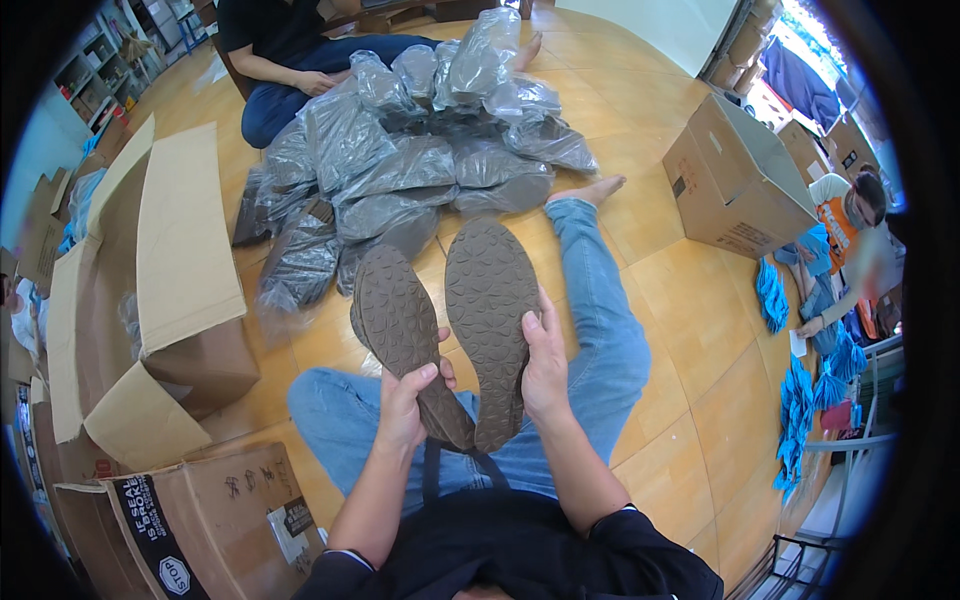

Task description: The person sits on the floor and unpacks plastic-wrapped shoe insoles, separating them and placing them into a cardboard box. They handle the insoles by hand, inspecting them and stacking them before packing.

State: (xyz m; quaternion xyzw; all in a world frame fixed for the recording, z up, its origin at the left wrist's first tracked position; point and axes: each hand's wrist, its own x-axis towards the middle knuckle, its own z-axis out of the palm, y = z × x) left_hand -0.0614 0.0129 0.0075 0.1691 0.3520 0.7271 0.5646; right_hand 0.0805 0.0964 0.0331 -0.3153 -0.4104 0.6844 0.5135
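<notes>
Right hand [545, 368] partly behind sole [490, 300]

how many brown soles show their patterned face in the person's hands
2: the left sole, in the left hand, and the right sole, in the right hand. Layered edges at the left one suggest more stacked beneath, mostly hidden.

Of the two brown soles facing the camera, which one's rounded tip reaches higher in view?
The sole on the right, held by the right hand; its tip rises above that of the sole on the left, gripped by the left hand.
</notes>
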